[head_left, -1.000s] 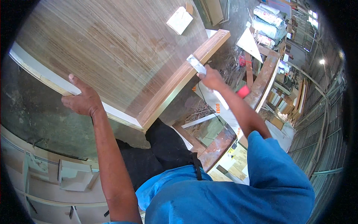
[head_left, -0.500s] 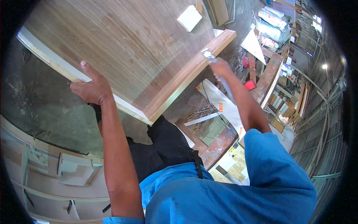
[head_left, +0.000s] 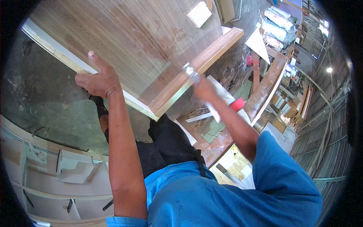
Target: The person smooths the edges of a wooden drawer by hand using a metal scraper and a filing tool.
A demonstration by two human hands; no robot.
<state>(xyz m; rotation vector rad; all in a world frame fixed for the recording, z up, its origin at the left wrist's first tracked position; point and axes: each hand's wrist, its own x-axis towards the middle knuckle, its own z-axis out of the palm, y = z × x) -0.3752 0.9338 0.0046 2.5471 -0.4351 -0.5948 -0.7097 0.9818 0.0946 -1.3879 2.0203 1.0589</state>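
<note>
A large wood-grain panel [head_left: 124, 41] with a pale edge spreads across the upper left. My left hand [head_left: 99, 78] grips its near left edge, thumb on top and fingers curled over the side. A raised wooden strip [head_left: 200, 64] runs along the panel's right side. In my right hand [head_left: 206, 89] is what looks like a hammer, its silver head [head_left: 191, 72] blurred by motion over the strip; I cannot tell if it touches. A red piece [head_left: 237, 104], seemingly the handle's end, shows beside my right forearm.
A small white block [head_left: 199, 15] lies on the panel's far part. Below left stands a pale cabinet frame [head_left: 56, 189] with compartments. To the right are a worn wooden bench [head_left: 261, 90], wood offcuts, a white triangular board [head_left: 258, 45] and wrapped rolls [head_left: 278, 28].
My right hand has swung left and nearer with the hammer, its head moving along the strip toward me. My left hand keeps its hold on the panel; the view has shifted slightly.
</note>
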